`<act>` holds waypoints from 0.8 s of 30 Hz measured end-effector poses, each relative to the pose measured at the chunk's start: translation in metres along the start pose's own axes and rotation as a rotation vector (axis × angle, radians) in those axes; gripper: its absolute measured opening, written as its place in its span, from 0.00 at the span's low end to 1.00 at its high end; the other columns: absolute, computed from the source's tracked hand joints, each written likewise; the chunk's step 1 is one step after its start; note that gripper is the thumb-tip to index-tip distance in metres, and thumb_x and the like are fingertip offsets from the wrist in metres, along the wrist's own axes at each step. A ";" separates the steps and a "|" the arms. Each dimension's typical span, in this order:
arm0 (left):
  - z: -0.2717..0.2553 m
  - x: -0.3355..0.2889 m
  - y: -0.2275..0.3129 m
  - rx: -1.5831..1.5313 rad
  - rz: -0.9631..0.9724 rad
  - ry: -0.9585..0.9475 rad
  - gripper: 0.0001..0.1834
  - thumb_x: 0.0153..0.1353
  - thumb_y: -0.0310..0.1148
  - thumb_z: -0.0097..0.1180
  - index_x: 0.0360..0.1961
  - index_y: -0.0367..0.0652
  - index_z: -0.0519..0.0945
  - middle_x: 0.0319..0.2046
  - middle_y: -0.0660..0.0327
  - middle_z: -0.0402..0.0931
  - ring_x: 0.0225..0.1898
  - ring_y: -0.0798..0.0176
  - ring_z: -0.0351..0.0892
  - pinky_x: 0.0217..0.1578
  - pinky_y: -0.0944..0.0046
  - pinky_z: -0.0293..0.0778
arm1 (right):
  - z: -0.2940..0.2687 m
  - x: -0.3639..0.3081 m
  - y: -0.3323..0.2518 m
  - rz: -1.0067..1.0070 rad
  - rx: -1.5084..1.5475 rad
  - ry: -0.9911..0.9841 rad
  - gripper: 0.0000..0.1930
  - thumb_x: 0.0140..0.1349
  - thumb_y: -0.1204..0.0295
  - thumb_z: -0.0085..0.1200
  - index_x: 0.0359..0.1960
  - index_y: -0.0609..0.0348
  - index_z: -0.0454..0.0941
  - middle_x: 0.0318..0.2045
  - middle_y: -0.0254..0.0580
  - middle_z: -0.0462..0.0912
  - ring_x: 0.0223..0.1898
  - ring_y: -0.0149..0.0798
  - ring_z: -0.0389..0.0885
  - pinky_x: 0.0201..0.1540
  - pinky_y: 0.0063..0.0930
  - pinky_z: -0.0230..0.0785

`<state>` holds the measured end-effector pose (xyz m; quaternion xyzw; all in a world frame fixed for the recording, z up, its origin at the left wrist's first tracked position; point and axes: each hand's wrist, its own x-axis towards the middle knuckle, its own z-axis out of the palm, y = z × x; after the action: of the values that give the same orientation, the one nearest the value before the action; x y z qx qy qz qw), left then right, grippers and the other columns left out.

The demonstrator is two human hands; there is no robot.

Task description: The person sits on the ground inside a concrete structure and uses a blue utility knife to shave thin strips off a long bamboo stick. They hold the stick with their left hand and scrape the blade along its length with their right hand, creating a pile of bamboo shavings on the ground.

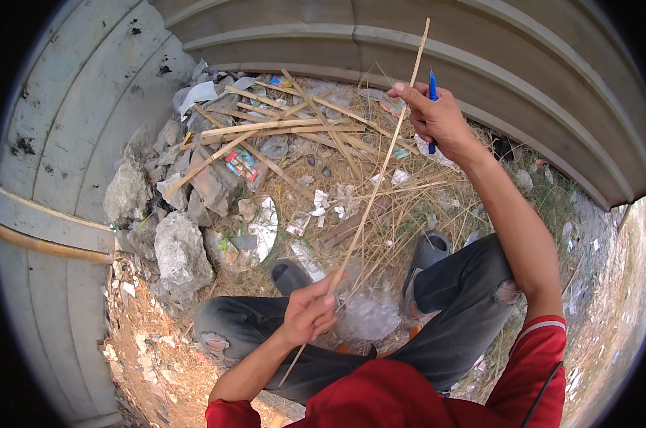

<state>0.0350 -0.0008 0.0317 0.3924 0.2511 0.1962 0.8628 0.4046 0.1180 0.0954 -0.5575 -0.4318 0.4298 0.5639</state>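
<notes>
A long, thin bamboo strip (pixel 378 187) runs diagonally in front of me, from above my lap up toward the metal wall. My left hand (pixel 311 312) is closed around its lower part, and a short tail sticks out below the fist. My right hand (pixel 437 118) is closed on a slim blue pen-like tool (pixel 432 93) with a thin dark tip; whether it is a pen or a knife I cannot tell. Its thumb and forefinger reach to the strip's upper part and seem to touch it. Beyond the strip, a loose pile of bamboo strips (pixel 294 127) lies on the ground.
Grey rocks (pixel 182 250) are heaped at the left, beside a pale panel wall (pixel 73 121). A ribbed metal wall (pixel 437 43) curves along the back. Dry grass, paper scraps and a crumpled clear plastic piece (pixel 371 314) lie around my grey sandals (pixel 431 250).
</notes>
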 end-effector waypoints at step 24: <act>0.006 0.016 0.007 -0.131 0.154 0.230 0.25 0.78 0.31 0.38 0.74 0.44 0.61 0.15 0.72 0.52 0.07 0.77 0.49 0.10 0.73 0.50 | 0.109 -0.104 0.020 -0.165 -1.030 -0.549 0.10 0.49 0.68 0.59 0.23 0.65 0.84 0.22 0.61 0.82 0.30 0.62 0.84 0.36 0.51 0.79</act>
<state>0.0507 0.0086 0.0356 0.3283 0.3043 0.3214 0.8345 0.2726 0.0462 0.0748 -0.5923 -0.7572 0.2481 0.1196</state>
